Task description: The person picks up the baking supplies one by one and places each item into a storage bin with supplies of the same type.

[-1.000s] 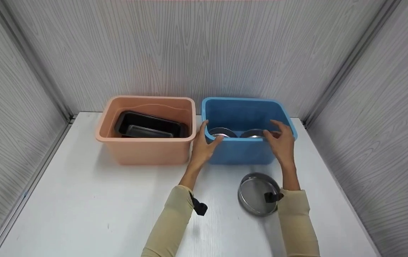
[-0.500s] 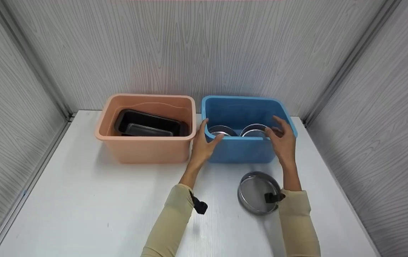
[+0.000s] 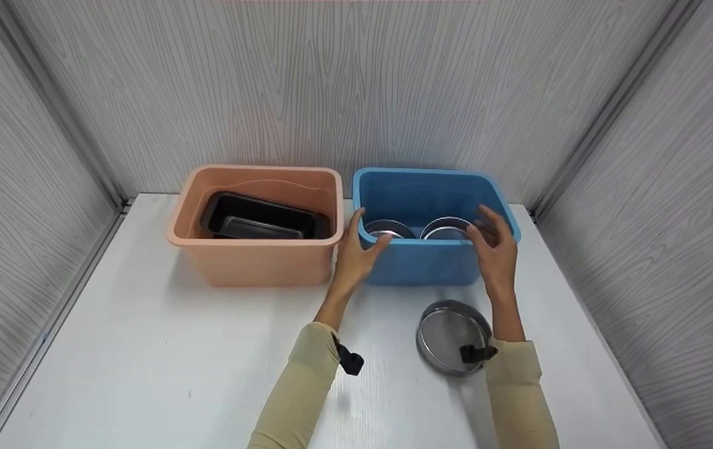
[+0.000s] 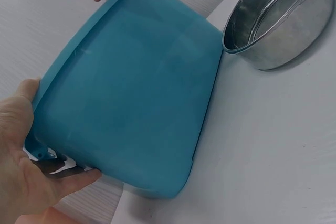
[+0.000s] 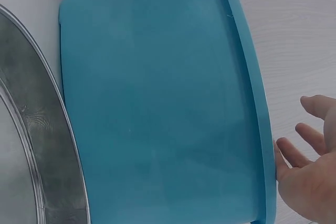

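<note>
In the head view my left hand holds the left front corner of a blue plastic bin. Its thumb lies along the front rim and its fingers go round the left side. My right hand is over the bin's right front rim, fingers spread and loosely bent with nothing between them; in the right wrist view its fingertips are right at the rim. Inside the bin are two round metal tins, a left tin and a right tin, partly hidden by the front wall.
Another round metal tin lies on the white table, in front of the bin and partly under the right wrist. To the left stands a peach bin with a black loaf pan inside. Grey panelled walls enclose the table.
The right hand has drawn slightly right, away from the right tin, whose rim now shows more fully inside the blue bin. My left hand stays at its corner.
</note>
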A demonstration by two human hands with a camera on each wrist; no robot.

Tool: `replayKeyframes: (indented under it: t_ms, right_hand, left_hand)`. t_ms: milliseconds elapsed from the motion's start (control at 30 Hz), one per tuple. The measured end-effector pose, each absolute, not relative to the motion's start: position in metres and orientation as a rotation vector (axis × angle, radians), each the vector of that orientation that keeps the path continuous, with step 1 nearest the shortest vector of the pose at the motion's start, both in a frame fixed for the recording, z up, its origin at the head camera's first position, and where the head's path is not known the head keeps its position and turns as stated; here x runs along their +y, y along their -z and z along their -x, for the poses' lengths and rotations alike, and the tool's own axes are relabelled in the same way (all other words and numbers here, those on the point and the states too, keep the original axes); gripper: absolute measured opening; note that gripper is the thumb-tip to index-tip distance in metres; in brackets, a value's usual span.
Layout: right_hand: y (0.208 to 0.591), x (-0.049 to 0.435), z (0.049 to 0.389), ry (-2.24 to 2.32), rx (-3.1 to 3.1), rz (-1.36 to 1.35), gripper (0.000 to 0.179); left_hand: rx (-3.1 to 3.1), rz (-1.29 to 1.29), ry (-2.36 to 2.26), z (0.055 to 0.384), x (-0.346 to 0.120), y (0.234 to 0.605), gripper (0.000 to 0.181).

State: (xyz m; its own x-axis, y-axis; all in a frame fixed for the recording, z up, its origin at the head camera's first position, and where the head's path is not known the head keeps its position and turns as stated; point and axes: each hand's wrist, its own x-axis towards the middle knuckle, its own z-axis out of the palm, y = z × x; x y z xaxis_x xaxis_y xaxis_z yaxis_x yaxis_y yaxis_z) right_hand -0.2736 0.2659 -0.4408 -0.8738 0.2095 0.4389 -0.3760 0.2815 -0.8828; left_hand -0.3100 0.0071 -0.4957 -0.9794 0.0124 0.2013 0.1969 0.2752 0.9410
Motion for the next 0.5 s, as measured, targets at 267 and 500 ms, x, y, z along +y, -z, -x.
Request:
replayKeyframes:
  t_ms: [267, 500]
  right_hand:
    - [0.4477, 0.2672, 0.2696, -1.732, -1.995, -0.167, 0.051]
    - [0.4465, 0.2663, 0.2655, -1.716, -2.005, -0.134, 0.050]
  left_hand:
    - [-2.380, 0.200, 1.817, 0.3094, 0.0070, 0.4963, 0.088]
    - [-2.375, 0.204, 1.814, 0.3104, 0.0065, 0.4958, 0.088]
